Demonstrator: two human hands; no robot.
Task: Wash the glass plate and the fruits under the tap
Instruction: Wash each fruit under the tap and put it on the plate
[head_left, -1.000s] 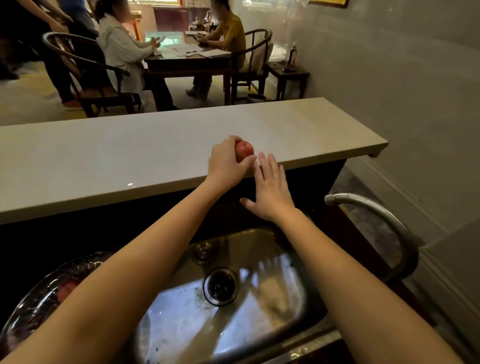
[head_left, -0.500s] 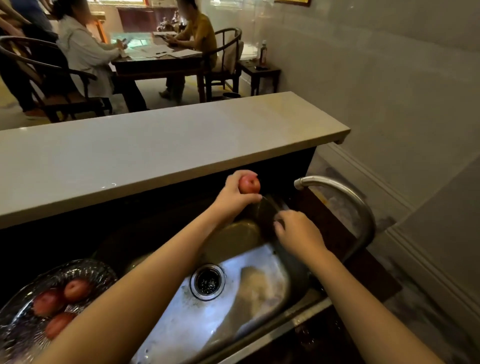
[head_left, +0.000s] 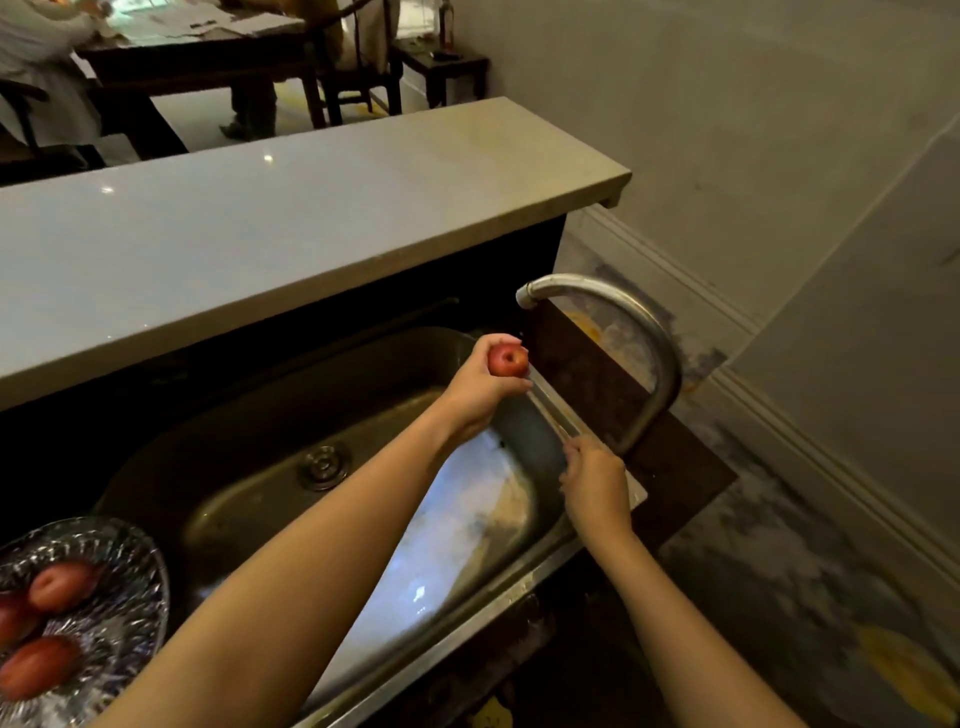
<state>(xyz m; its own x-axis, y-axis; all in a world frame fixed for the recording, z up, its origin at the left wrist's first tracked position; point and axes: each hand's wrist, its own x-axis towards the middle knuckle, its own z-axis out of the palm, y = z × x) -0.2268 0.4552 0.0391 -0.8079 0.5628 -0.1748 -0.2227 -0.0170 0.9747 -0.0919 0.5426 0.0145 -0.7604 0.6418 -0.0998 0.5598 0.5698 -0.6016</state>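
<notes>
A small red fruit (head_left: 507, 359) is gripped in the left hand (head_left: 480, 388), the fingers curled round it from below and behind, so that its dimpled end is turned toward the camera. It is held just under the spout of the curved metal tap (head_left: 618, 332), over the far right part of the steel sink (head_left: 291, 431). Whether water is running cannot be told. The right hand (head_left: 595, 483) is closed on a thin metal lever at the foot of the tap, at the sink's right rim; the exact form of the grip is blurred. In the sink floor a round drain fitting (head_left: 323, 466) is seen, well left of both hands. The glass plate (head_left: 130, 587) is set at the lower left, beside the sink's left end, and three more red fruits (head_left: 60, 584) are lying in it. Behind the sink a pale bench (head_left: 260, 223) is raised across the view. Beyond it, a dark table (head_left: 208, 52) with seated people is partly shown.
</notes>
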